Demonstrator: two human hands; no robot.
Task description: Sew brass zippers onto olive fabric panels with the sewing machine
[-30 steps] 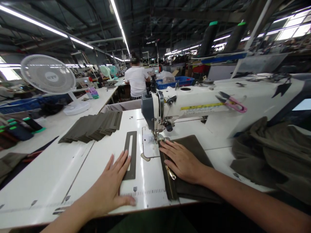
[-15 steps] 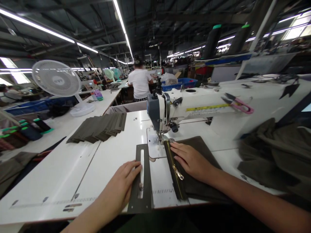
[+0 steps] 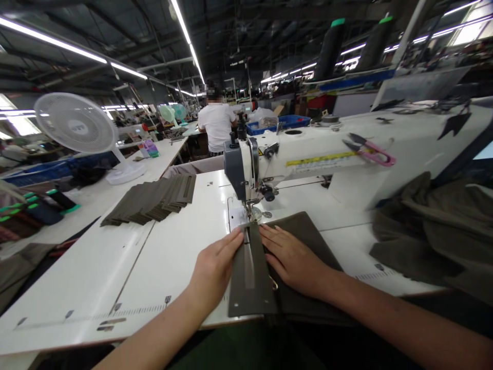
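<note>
**While bearing down on a slotted dark template (image 3: 239,290), left hand (image 3: 213,272) and right hand (image 3: 295,259) flat beside the needle**

Template set lengthwise on an olive fabric panel (image 3: 304,234), far end just short of the presser foot (image 3: 252,213) of a white industrial sewing machine (image 3: 308,159). Only a brass zipper pull (image 3: 273,284) showing, close by the template's right edge; anything else of a zipper hidden from view.

Best handling, as a judgement: even pressure on both sides of the strip, slot square to the foot, no drag on the cloth underneath.

Left forearm angled in from the lower left, palm down, side of the hand along the template's left edge. Left fingers (image 3: 231,244) straight and close together, tips reaching onto the template near its far end. Right forearm slanting in from the lower right, palm down on the panel. Right fingers (image 3: 275,245) slightly spread and flat, pinching nothing, tips just beside the template.

On the bench (image 3: 115,267), a stack of cut olive pieces (image 3: 150,200) to the left and a heap of olive cloth (image 3: 419,231) to the right. Pink-handled thread snips (image 3: 375,153) on the machine's arm. Farther off, a co-worker (image 3: 215,121) in a white shirt, back turned.
</note>
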